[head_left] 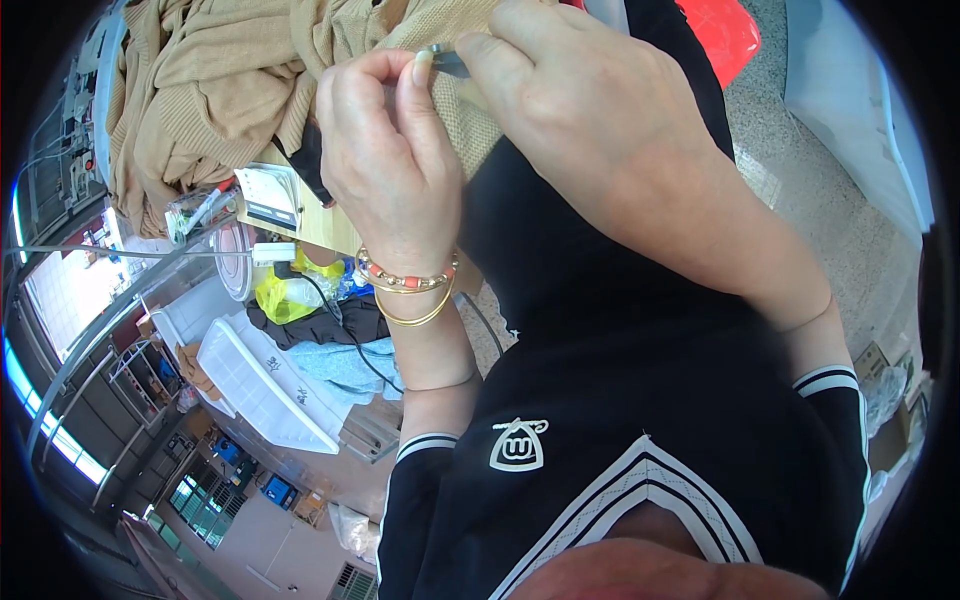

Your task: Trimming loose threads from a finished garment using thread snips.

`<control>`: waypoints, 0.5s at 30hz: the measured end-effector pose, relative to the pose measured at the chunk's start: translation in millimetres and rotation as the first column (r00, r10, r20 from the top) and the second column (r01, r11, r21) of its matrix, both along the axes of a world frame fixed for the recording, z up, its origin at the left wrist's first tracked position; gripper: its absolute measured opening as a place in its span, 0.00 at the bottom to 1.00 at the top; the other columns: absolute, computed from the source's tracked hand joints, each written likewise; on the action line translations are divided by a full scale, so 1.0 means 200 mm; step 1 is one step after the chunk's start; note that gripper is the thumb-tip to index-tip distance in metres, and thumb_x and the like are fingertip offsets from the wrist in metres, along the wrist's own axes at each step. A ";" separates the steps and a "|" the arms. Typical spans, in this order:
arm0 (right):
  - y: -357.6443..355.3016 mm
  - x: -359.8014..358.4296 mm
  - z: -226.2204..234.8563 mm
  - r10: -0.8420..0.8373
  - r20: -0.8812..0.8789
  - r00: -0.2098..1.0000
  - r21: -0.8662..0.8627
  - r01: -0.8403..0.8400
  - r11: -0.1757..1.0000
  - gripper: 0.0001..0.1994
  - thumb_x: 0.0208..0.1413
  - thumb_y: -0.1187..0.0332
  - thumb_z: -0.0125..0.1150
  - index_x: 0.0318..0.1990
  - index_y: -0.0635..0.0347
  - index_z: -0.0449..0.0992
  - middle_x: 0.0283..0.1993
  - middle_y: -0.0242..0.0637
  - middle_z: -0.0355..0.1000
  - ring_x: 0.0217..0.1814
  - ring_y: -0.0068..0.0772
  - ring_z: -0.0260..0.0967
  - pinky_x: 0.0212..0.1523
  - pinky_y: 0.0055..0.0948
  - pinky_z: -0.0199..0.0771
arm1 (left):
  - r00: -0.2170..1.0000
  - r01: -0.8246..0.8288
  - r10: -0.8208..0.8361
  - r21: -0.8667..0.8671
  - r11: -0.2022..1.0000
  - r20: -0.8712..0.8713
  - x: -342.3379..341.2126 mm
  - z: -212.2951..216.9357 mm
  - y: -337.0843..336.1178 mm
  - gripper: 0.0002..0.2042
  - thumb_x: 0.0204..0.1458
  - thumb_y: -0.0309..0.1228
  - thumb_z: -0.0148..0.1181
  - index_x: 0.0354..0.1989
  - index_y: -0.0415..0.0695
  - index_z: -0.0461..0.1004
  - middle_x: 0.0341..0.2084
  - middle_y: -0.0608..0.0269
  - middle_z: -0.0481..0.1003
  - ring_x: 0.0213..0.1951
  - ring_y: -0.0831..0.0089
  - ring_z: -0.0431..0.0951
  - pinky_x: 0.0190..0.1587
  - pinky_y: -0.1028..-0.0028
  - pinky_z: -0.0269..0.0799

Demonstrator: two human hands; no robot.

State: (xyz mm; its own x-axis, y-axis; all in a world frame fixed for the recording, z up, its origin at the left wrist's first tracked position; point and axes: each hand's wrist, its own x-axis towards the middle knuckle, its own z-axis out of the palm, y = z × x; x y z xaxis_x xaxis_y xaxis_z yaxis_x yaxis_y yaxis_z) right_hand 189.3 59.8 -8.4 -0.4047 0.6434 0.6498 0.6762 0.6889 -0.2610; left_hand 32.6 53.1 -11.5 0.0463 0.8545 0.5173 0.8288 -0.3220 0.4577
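Both hands meet over beige knitwear (pixel 215 75) that is heaped at the far left and runs under them toward my lap. My left hand (pixel 385 150), with bracelets at the wrist, is closed in a pinch of thumb and forefinger. What it pinches is too small to make out. My right hand (pixel 585 95) is closed around a small dark metal tool (pixel 452 64), whose tip points at the left fingertips. Most of this tool is hidden in the right fingers, so its kind does not show.
Left of my left hand are a notepad (pixel 268 195) and a clear box of pens (pixel 200 212). Below lie a yellow plastic bag (pixel 285 295), folded clothes (pixel 350 370) and a white bin (pixel 265 385). A red stool (pixel 725 35) and a translucent tub (pixel 850 110) stand at right.
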 end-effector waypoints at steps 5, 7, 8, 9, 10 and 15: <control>0.01 -0.01 -0.01 0.016 -0.012 1.000 -0.018 -0.016 1.000 0.04 0.42 0.72 0.62 0.25 0.63 0.77 0.26 0.39 0.70 0.31 0.34 0.74 0.27 0.28 0.74 | 1.000 -0.021 0.021 0.013 1.000 0.001 0.00 -0.01 -0.01 0.05 0.56 0.25 0.57 0.32 0.38 0.70 0.27 0.57 0.70 0.28 0.61 0.72 0.30 0.68 0.67; 0.01 0.00 -0.02 0.025 -0.041 0.999 -0.023 -0.026 0.999 0.04 0.42 0.71 0.61 0.24 0.63 0.76 0.26 0.38 0.69 0.32 0.37 0.75 0.27 0.29 0.75 | 0.999 -0.033 0.033 0.012 0.999 0.007 0.01 -0.01 -0.01 0.05 0.57 0.25 0.57 0.32 0.38 0.70 0.27 0.57 0.70 0.28 0.61 0.72 0.30 0.68 0.67; 0.01 0.01 -0.02 0.025 -0.041 0.999 -0.023 -0.026 0.999 0.04 0.42 0.71 0.61 0.24 0.63 0.76 0.26 0.38 0.69 0.32 0.37 0.75 0.27 0.29 0.75 | 0.999 -0.031 0.031 0.023 0.999 0.021 0.01 -0.01 -0.01 0.05 0.57 0.25 0.57 0.32 0.38 0.70 0.27 0.57 0.70 0.27 0.62 0.71 0.30 0.68 0.67; 0.02 0.01 -0.01 0.026 -0.025 0.999 -0.041 -0.027 0.999 0.04 0.43 0.73 0.62 0.27 0.64 0.77 0.26 0.38 0.71 0.31 0.32 0.75 0.26 0.26 0.74 | 0.999 -0.032 0.031 0.033 0.999 0.035 0.01 -0.01 -0.01 0.05 0.57 0.26 0.57 0.32 0.38 0.70 0.27 0.57 0.70 0.27 0.62 0.71 0.30 0.68 0.67; 0.02 0.01 -0.01 0.029 -0.010 1.000 -0.059 -0.030 0.998 0.05 0.44 0.74 0.63 0.29 0.64 0.79 0.26 0.37 0.73 0.29 0.28 0.75 0.26 0.23 0.73 | 0.999 -0.034 0.033 0.031 0.999 0.035 0.01 -0.02 -0.01 0.05 0.57 0.26 0.57 0.32 0.38 0.70 0.27 0.57 0.70 0.27 0.62 0.71 0.30 0.68 0.67; 0.04 0.06 0.10 0.057 0.097 0.994 -0.216 -0.035 0.976 0.09 0.54 0.66 0.56 0.36 0.63 0.72 0.33 0.41 0.67 0.39 0.41 0.71 0.46 0.67 0.66 | 0.926 -0.084 0.116 -0.105 0.991 0.359 -0.03 -0.04 -0.06 0.04 0.58 0.26 0.56 0.35 0.38 0.71 0.26 0.64 0.69 0.27 0.73 0.70 0.29 0.72 0.65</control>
